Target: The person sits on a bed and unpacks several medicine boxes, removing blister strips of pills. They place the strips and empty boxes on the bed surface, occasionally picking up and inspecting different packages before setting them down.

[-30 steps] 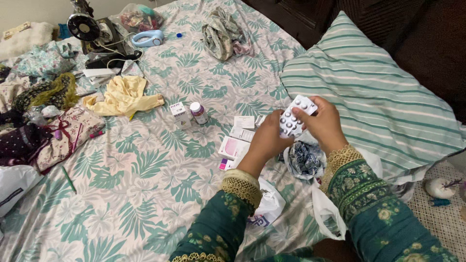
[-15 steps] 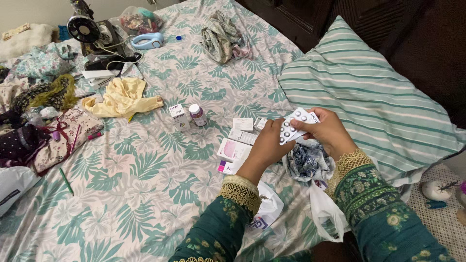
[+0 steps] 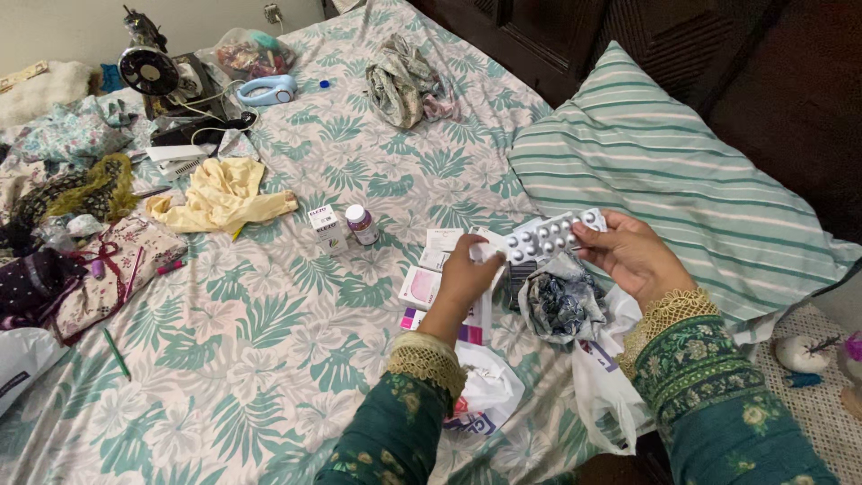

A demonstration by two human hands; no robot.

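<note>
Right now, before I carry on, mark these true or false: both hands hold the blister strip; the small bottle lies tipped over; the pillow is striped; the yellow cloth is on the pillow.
1. Both hands hold the blister strip: true; the left hand pinches one end, the right hand the other.
2. The small bottle lies tipped over: false; it stands upright beside a small white box.
3. The pillow is striped: true.
4. The yellow cloth is on the pillow: false; it lies on the leaf-print bedsheet.

Blister pack [image 3: 549, 237] between both hands
</note>
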